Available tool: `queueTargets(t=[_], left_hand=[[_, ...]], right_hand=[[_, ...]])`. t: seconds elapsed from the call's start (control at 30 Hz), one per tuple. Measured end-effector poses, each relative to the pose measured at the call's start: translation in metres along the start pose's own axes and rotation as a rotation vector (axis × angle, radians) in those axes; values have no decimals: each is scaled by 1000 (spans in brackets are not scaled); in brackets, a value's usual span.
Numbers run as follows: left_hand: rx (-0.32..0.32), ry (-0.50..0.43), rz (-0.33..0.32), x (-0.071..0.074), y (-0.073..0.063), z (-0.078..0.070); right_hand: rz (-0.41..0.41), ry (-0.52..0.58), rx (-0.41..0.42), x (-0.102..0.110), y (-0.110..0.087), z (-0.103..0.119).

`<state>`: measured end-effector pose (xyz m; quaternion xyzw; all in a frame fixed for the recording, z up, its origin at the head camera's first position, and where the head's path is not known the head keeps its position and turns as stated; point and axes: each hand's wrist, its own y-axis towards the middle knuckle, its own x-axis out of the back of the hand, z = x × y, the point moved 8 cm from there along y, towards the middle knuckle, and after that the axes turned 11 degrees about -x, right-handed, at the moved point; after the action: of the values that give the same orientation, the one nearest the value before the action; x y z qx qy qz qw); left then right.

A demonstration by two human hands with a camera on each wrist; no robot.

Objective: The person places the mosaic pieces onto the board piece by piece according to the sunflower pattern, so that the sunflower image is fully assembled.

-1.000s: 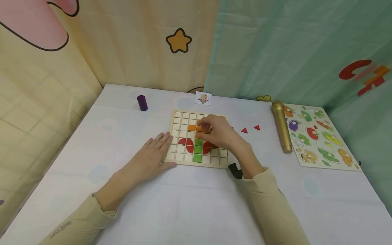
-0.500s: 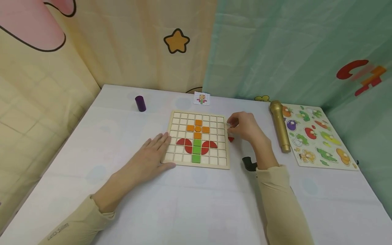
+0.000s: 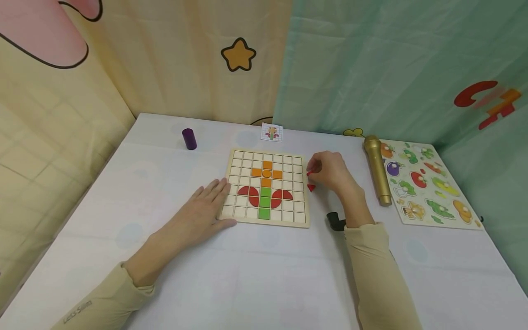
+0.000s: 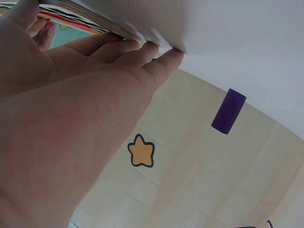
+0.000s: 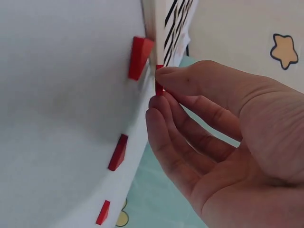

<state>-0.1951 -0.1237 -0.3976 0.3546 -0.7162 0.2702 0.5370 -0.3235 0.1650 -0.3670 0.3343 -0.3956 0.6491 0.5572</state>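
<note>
In the head view a square wooden grid board [image 3: 286, 160] carries orange squares around an orange disc [image 3: 266, 173], a green column [image 3: 265, 201] and red curved pieces [image 3: 282, 198]. My left hand [image 3: 202, 208] lies with straight fingers along the board's left edge. Just off the right edge, my right hand [image 3: 332, 170] pinches a small red triangle [image 5: 159, 88] between thumb and fingertips. Another red triangle [image 3: 311, 187] lies below those fingertips, beside the board. The right wrist view shows further red triangles [image 5: 118, 153] on the table, which the hand covers in the head view.
A small picture card [image 3: 272, 132] lies behind the board. A purple cylinder [image 3: 189, 139] stands at back left. To the right are a gold microphone [image 3: 377, 170] and a vegetable puzzle board [image 3: 429, 192]. A black bent piece [image 3: 335, 222] sits near the right wrist.
My right hand has left the orange disc in the board's middle, moved right past the edge, and lifted a red triangle in a pinch. My left hand stays at the board.
</note>
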Motion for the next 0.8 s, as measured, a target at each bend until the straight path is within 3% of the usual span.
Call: queueTargets(t=[0.37, 0.63, 0.8], left_hand=[[-3, 0, 0, 1, 0, -1], [-1, -2, 4, 0, 0, -1], [-2, -2, 7, 0, 1, -1]], right_hand=[[-2, 18, 53, -1, -7, 24], [108, 78, 110, -29, -16, 57], [120, 65, 97, -40, -20, 65]])
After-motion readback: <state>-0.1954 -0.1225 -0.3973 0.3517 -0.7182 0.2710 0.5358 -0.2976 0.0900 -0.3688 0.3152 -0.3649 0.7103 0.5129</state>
